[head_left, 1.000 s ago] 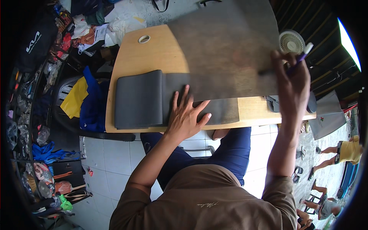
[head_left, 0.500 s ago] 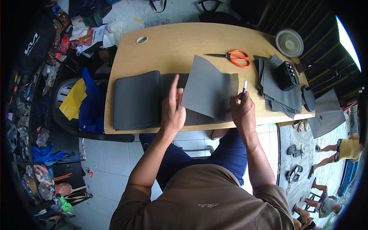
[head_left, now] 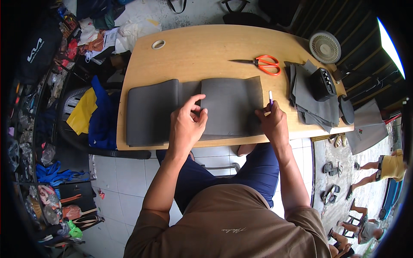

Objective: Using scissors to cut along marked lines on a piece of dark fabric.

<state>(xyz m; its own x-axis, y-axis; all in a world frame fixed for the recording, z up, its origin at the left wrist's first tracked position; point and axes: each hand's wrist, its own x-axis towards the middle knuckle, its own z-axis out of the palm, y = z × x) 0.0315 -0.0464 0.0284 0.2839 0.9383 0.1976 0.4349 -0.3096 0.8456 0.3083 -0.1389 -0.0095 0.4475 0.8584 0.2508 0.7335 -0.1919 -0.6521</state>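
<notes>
A dark grey rectangular sheet (head_left: 230, 103) lies nearly flat over a longer dark strip of the same material. That strip runs out from under a folded dark grey stack (head_left: 152, 112) on the left of the table. My left hand (head_left: 187, 124) is over the sheet's left edge, fingers bent and apart from the thumb, holding nothing that I can see. At the sheet's right edge, my right hand (head_left: 274, 123) grips a purple pen (head_left: 270, 97) with a white end pointing up. Its fingertips are close to the sheet; whether they pinch it too is hidden.
Orange-handled scissors (head_left: 267, 65) lie beyond the sheet. To the right, several dark cut pieces (head_left: 301, 92) lie beneath a black pen holder (head_left: 322, 85), with a small fan (head_left: 325, 47) behind. A tape roll (head_left: 158, 44) rests at the table's (head_left: 193, 49) far left.
The sheet, lifted and tilted before, has come down flat over the strip. My left hand has moved slightly left and its straight index finger has bent. The pen remains in my right hand.
</notes>
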